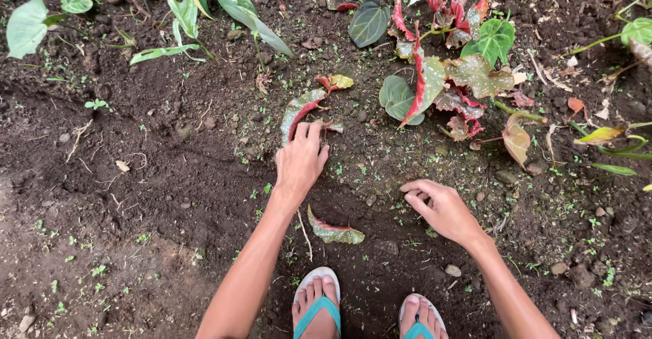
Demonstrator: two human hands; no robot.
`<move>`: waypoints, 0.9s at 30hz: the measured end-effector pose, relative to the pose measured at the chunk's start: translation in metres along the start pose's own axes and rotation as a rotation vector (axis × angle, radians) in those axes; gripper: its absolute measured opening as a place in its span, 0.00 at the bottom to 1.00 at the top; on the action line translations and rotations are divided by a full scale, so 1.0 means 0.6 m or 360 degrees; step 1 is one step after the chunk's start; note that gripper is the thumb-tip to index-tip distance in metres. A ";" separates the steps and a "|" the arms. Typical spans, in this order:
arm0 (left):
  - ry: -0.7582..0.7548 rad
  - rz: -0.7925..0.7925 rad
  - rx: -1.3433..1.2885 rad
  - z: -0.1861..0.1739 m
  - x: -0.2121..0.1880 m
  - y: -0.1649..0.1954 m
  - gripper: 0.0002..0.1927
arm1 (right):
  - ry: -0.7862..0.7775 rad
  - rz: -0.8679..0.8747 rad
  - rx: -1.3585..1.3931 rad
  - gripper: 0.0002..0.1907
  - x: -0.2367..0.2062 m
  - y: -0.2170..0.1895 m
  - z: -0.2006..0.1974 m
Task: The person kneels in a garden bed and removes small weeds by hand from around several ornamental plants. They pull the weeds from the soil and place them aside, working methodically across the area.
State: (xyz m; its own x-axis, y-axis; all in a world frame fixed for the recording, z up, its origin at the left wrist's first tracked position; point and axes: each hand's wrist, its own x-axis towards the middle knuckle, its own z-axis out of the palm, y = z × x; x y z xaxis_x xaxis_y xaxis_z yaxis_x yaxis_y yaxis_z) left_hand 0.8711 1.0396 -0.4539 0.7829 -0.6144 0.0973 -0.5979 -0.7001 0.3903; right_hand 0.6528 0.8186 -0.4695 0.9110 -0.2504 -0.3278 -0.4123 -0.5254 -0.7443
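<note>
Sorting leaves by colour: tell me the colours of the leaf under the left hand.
Head view: the leaf is green with a red underside.

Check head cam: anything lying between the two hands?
Mostly bare dark soil with tiny green sprouts between left hand and right hand; a fallen red-green leaf lies slightly nearer the feet.

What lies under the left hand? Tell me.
The left hand rests flat on dark soil, its fingers touching a red-and-green leaf. Whatever sits beneath the palm is covered.
</note>
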 end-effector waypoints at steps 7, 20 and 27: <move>0.0206 0.0099 0.0003 0.024 -0.031 -0.021 0.14 | 0.0002 -0.0018 0.0056 0.14 0.004 0.013 0.007; -0.0536 -0.0944 -0.2614 0.018 -0.091 -0.040 0.18 | 0.0119 -0.0039 0.0174 0.13 -0.003 0.051 0.013; -0.0915 -0.0012 -0.1647 0.043 -0.153 -0.073 0.11 | 0.0133 -0.0075 0.0203 0.11 -0.002 0.060 0.027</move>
State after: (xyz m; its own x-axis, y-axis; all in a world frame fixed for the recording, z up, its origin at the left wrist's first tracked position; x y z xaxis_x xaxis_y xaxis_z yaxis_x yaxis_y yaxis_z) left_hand 0.8212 1.1171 -0.5037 0.4357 -0.8700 -0.2310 0.0370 -0.2391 0.9703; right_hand 0.6370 0.8134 -0.5053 0.9226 -0.2978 -0.2452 -0.3592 -0.4318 -0.8274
